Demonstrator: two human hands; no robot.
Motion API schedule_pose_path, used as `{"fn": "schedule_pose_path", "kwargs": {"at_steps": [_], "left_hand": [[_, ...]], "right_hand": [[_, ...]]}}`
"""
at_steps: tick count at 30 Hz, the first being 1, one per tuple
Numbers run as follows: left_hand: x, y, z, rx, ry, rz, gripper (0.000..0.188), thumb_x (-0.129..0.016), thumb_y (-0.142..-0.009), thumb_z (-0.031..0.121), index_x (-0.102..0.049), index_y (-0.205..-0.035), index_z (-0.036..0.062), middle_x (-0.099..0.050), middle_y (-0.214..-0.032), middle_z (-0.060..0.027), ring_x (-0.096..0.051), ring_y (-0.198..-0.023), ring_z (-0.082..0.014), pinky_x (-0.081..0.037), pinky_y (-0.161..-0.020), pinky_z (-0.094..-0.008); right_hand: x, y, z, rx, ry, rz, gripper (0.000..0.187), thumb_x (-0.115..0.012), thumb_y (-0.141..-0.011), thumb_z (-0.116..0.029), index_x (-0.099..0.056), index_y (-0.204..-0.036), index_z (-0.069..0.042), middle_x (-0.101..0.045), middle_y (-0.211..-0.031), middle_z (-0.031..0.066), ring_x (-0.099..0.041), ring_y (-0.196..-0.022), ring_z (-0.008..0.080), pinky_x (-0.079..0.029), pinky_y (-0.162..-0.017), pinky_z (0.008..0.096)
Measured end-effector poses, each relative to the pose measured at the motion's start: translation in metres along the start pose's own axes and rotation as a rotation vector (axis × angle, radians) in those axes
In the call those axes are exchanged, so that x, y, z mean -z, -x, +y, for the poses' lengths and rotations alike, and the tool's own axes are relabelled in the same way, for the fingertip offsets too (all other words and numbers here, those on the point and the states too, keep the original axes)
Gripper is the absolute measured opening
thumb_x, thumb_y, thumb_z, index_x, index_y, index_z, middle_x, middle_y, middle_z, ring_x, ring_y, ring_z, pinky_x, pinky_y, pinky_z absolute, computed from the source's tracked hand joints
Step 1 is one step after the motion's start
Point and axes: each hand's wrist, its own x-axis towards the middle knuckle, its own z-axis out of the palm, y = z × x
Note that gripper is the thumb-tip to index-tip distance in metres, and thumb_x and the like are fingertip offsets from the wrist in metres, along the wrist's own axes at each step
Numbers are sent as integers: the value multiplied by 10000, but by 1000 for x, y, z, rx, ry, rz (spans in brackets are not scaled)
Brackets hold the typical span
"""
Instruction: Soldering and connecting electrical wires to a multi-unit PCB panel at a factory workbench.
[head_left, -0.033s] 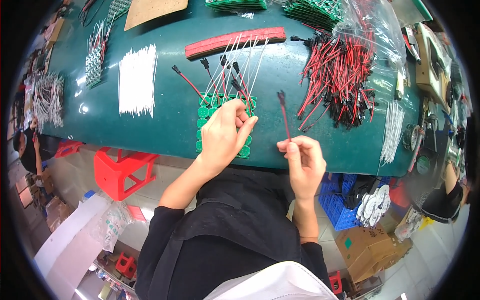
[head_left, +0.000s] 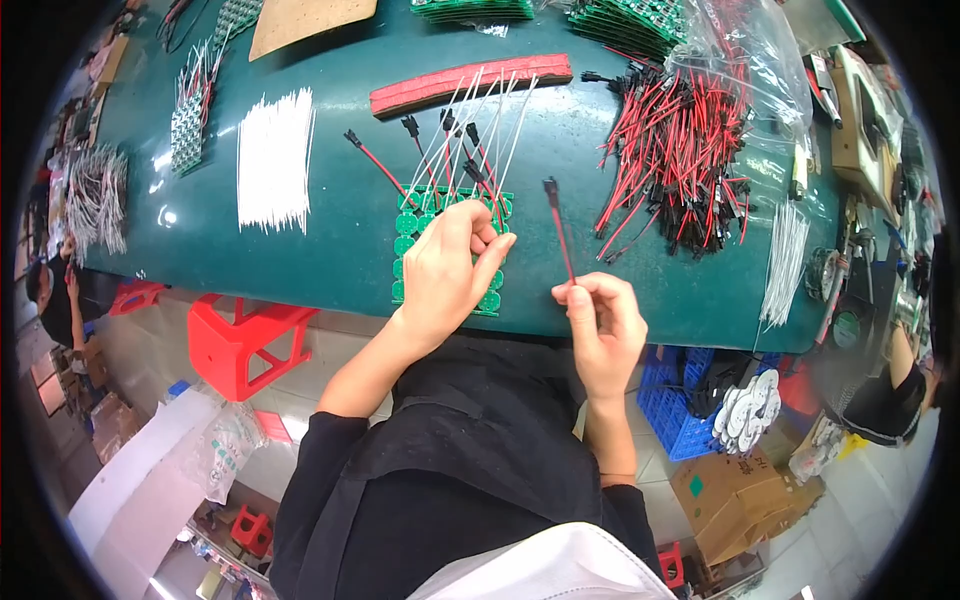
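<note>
A green circuit-board panel point(head_left: 405, 245) lies near the table's front edge, partly hidden under my left hand point(head_left: 450, 265). Several white wires point(head_left: 510, 130) and red-and-black connector leads point(head_left: 380, 170) stick up from its far side. My left thumb and forefinger are closed at the panel's right side, on the lower end of one such lead. To the right, my right hand point(head_left: 605, 330) pinches a loose red-and-black connector lead point(head_left: 562, 235) by its lower end. Its black plug points up and away from me, apart from the panel.
A red padded strip point(head_left: 470, 85) lies beyond the panel. Piled at right are red-and-black leads point(head_left: 680, 150) beside a clear plastic bag point(head_left: 770, 90). White wires point(head_left: 275, 160) lie at left. Stacked green boards point(head_left: 625, 25) stand at the back. A red stool point(head_left: 240, 345) is below the table.
My right hand has shifted slightly left, and the lead's plug has swung left with it. My left hand stays in place.
</note>
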Motion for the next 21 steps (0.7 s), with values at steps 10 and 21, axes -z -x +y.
{"fn": "schedule_pose_path", "kwargs": {"at_steps": [10,21], "left_hand": [[28,15,10,289,724,-273,117,-731,-834,18,-665,-926,-15,-666,-925,-73,-656,-793,-125,-548,-707,-256],[24,4,-11,71,246,-44,108,-706,-841,-13,-662,-940,-21,-679,-901,-75,-645,-732,-114,-518,-666,-245]], "right_hand": [[-20,-17,-1,744,548,-153,178,-728,-769,-33,-631,-918,-23,-621,-870,87,-629,-738,260,-526,-631,375],[55,-44,5,420,1106,-113,272,-611,-787,26,-636,-1046,-55,-597,-1113,84,-563,-982,295,-474,-850,403]]}}
